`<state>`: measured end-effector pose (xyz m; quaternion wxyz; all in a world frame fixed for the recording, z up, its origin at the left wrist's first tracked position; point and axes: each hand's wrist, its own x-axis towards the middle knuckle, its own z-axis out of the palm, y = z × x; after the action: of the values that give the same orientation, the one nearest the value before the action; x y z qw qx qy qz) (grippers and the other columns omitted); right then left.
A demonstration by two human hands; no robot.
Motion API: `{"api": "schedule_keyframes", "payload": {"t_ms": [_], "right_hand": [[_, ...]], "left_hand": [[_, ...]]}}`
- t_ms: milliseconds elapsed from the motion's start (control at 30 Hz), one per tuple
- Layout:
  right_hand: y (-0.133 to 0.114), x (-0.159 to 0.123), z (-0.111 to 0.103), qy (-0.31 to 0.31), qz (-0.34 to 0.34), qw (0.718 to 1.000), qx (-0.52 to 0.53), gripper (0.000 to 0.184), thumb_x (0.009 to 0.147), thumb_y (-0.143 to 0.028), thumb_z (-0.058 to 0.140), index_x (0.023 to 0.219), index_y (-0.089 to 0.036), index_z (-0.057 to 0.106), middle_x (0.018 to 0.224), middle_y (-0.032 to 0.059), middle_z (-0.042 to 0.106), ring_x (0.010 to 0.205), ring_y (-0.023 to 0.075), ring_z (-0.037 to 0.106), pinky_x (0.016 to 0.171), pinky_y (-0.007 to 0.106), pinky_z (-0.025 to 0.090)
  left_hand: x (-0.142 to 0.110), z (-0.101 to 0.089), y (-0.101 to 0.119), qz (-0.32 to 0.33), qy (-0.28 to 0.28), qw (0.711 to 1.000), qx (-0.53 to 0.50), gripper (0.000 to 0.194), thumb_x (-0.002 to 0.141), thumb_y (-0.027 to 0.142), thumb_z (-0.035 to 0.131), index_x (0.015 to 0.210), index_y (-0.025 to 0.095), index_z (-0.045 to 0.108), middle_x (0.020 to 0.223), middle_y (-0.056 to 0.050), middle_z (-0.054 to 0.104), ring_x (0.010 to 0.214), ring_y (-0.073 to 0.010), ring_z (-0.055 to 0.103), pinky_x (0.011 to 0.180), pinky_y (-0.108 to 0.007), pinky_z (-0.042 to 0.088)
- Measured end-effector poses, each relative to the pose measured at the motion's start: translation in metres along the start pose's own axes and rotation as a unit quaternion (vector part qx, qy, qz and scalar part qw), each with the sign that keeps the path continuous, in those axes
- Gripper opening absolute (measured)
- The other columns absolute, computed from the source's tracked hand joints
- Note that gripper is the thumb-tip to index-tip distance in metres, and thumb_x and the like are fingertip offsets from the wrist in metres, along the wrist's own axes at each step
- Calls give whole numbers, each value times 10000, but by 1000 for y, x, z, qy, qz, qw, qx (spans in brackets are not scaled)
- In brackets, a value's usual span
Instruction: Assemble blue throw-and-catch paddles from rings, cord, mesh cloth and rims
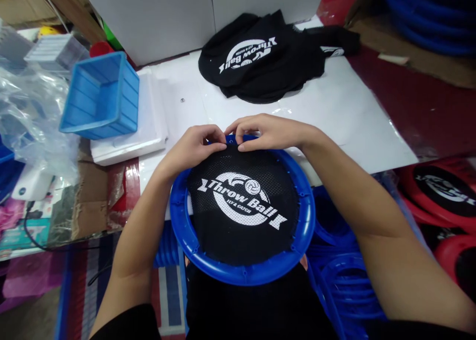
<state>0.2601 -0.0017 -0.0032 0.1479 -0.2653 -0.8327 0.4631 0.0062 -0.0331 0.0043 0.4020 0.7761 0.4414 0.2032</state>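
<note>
A blue plastic ring (305,216) lies tilted between my lap and the table's near edge. Black mesh fabric (238,245) printed "Throw Ball" spans its inside. At the far rim, my left hand (199,144) pinches the fabric edge against the ring, thumb on the near side. Just to its right, my right hand (260,133) also pinches the rim and fabric edge, its fingers curled over. A short stretch of blue rim with a small hole shows between the two thumbs. The fingertips behind the rim are partly hidden.
Black printed fabric pieces (260,57) lie at the back of the white table (364,116). On a white foam slab (152,126) at left stands a blue bin (100,97). Blue rings (345,280) are stacked below right, near red discs (439,191). Plastic bags (29,111) lie far left.
</note>
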Motion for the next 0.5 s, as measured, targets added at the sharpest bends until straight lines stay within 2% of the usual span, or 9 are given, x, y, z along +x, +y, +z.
{"api": "schedule_keyframes", "payload": {"t_ms": [167,367,500], "right_hand": [[4,3,-1,6,25,998,53,166,853,-352,750,840,-189,722,1374,89,708,1203,251,645,1059,419,465],[11,7,-1,11,78,994,81,148,838,-317,746,835,-169,739,1194,72,766,929,182,640,841,333,476],[15,8,-2,11,66,994,80,152,849,-317,734,838,-166,743,1084,56,773,863,156,606,791,305,457]], "left_hand": [[3,2,-1,-17,11,999,-27,134,857,290,688,886,172,744,890,-41,763,842,-183,654,804,-329,506],[4,6,-4,-10,33,998,-56,143,823,271,713,883,159,779,877,-45,788,829,-183,680,802,-325,515],[5,7,-8,-15,43,994,-94,153,783,280,765,873,157,781,858,-48,787,812,-182,692,793,-324,531]]}}
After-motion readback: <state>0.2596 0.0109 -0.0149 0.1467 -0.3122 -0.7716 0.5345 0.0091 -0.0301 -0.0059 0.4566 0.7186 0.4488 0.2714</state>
